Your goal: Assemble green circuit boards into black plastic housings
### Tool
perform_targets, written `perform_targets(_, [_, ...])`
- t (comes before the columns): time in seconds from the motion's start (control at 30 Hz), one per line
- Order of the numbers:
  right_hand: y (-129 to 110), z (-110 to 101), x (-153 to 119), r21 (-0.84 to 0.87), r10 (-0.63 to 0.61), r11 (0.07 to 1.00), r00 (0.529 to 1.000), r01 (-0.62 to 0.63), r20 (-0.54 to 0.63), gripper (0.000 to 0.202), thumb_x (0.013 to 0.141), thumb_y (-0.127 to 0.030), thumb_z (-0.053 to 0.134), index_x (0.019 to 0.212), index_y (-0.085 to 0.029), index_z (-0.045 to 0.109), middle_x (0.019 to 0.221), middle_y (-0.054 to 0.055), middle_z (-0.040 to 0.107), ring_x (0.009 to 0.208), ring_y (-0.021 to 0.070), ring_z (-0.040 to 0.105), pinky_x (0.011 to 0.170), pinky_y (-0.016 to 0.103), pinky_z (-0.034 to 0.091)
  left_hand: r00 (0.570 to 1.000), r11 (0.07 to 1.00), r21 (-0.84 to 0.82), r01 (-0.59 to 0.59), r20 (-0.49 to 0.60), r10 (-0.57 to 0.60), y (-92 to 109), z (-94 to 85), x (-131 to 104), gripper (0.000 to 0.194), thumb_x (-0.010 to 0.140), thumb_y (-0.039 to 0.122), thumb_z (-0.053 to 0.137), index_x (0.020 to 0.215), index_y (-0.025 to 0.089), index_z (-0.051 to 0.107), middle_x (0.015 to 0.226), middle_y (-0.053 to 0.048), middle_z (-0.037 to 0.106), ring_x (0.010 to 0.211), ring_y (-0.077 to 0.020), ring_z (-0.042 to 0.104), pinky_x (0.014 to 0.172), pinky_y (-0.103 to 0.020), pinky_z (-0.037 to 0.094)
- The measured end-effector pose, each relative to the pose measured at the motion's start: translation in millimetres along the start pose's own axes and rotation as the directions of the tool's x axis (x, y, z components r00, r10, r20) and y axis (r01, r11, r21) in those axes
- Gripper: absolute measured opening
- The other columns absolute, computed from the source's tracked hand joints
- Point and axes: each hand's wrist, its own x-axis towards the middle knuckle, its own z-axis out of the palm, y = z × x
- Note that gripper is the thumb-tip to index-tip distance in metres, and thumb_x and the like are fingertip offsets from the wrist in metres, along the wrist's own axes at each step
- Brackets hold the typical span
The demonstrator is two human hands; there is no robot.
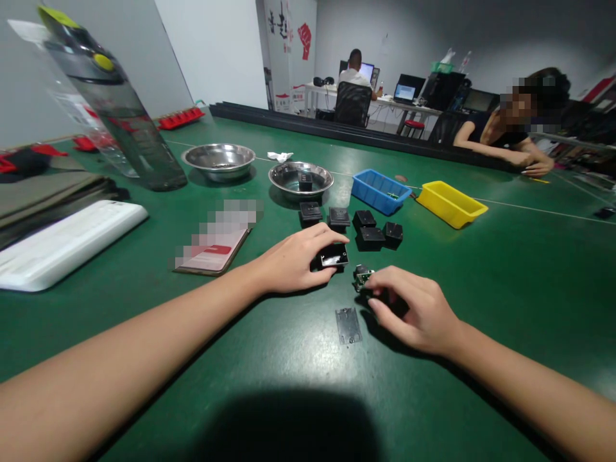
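Observation:
My left hand (307,258) has its thumb and fingers around a small black plastic case (333,258) resting on the table. The side of the case that faces me shows a pale, shiny area. To its right, my right hand (418,308) pinches a small green circuit board (362,277) with dark parts on it. Below the board, between me and the hands, a flat dark plastic cover plate (347,326) lies on the green table. Just beyond my hands stand several black box-shaped cases (339,218).
Behind the cases are two steel bowls (219,160), a blue tray (380,191) and a yellow tray (451,204). At left are a water bottle (129,122), a phone-like item (216,242) and a white slab (72,240). Across the table, a person (510,128) leans on it.

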Motion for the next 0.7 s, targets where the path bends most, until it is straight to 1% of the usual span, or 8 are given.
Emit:
perform_targets(0.07, [-8.4,2.1,-2.5,0.036,-0.073,0.997,0.994,0.07,0.076,0.015,0.093,-0.022,0.06,0.108,-0.018,0.062,0.096,0.01,0.072,0.086,0.0198,0.068,0.075,0.031,0.058,1.0,1.0,-0.004,0.0,-0.006,0.0,-0.6,0.5,-0.2,0.045,0.084,0.019,0.062,0.129,0.019,0.057,0.116,-0.009,0.063,0.107,-0.022,0.065,0.095,-0.033,0.053])
perform_targets(0.2, [-17.4,5.8,-5.0,0.059,-0.097,0.994,0.973,0.087,0.208,0.03,0.094,-0.032,0.065,0.119,-0.015,0.064,0.109,0.015,0.072,0.097,0.0244,0.068,0.084,0.038,0.059,1.0,1.0,-0.029,-0.008,-0.005,0.008,-1.9,1.5,0.2,0.044,0.083,0.02,0.064,0.127,0.018,0.058,0.116,-0.009,0.064,0.107,-0.0226,0.064,0.095,-0.035,0.053])
perform_targets(0.33, [-18.4,5.0,-6.1,0.085,-0.124,0.991,0.956,0.105,0.267,0.025,0.096,-0.031,0.065,0.115,-0.015,0.068,0.11,0.014,0.074,0.098,0.024,0.069,0.087,0.039,0.059,1.0,0.999,-0.051,-0.001,0.006,0.001,-1.8,1.8,0.2,0.044,0.084,0.02,0.064,0.127,0.017,0.057,0.118,-0.01,0.064,0.109,-0.023,0.064,0.096,-0.035,0.052])
perform_targets(0.4, [-17.5,3.2,-6.9,0.07,-0.172,0.985,0.953,0.159,0.251,0.022,0.096,-0.028,0.065,0.112,-0.014,0.069,0.11,0.014,0.075,0.094,0.0237,0.07,0.085,0.039,0.06,1.0,0.999,-0.053,-0.001,0.003,0.001,-1.6,2.1,-0.1,0.044,0.084,0.02,0.064,0.127,0.016,0.057,0.119,-0.011,0.064,0.111,-0.0233,0.064,0.097,-0.035,0.052])
perform_targets(0.47, [-15.8,0.6,-7.7,0.024,-0.258,0.965,0.942,0.259,0.213,0.019,0.096,-0.022,0.064,0.111,-0.013,0.069,0.108,0.015,0.077,0.088,0.0241,0.072,0.079,0.038,0.061,1.0,0.999,-0.053,0.001,0.004,-0.001,-1.5,2.3,-0.4,0.043,0.084,0.02,0.064,0.127,0.016,0.056,0.12,-0.012,0.064,0.111,-0.0235,0.064,0.098,-0.036,0.052])
perform_targets(0.57, [-11.7,-4.2,-9.1,0.057,-0.34,0.94,0.925,0.335,0.171,0.026,0.097,-0.01,0.054,0.121,-0.011,0.066,0.099,0.014,0.078,0.081,0.0223,0.072,0.073,0.036,0.06,1.0,0.998,-0.055,0.007,0.012,-0.006,-1.9,2.5,-0.9,0.043,0.085,0.021,0.064,0.127,0.017,0.056,0.121,-0.012,0.064,0.112,-0.0237,0.064,0.098,-0.036,0.052])
perform_targets(0.63, [-6.8,-7.5,-10.5,0.117,-0.292,0.953,0.951,0.28,0.101,0.036,0.096,-0.004,0.049,0.128,-0.013,0.062,0.09,0.009,0.078,0.076,0.019,0.072,0.07,0.032,0.059,1.0,0.998,-0.056,0.011,0.014,-0.011,-2.3,2.4,-0.9,0.044,0.085,0.021,0.064,0.127,0.017,0.056,0.121,-0.012,0.064,0.112,-0.024,0.064,0.097,-0.037,0.053])
perform_targets(0.7, [1.1,-10.3,-12.1,0.091,-0.146,0.985,0.989,0.149,-0.033,0.036,0.094,-0.003,0.053,0.124,-0.02,0.064,0.085,0.005,0.077,0.071,0.0164,0.071,0.066,0.028,0.058,1.0,0.998,-0.055,0.015,0.016,-0.014,-2.5,2.3,-0.6,0.043,0.085,0.021,0.064,0.127,0.016,0.056,0.12,-0.012,0.065,0.112,-0.0242,0.064,0.097,-0.037,0.053])
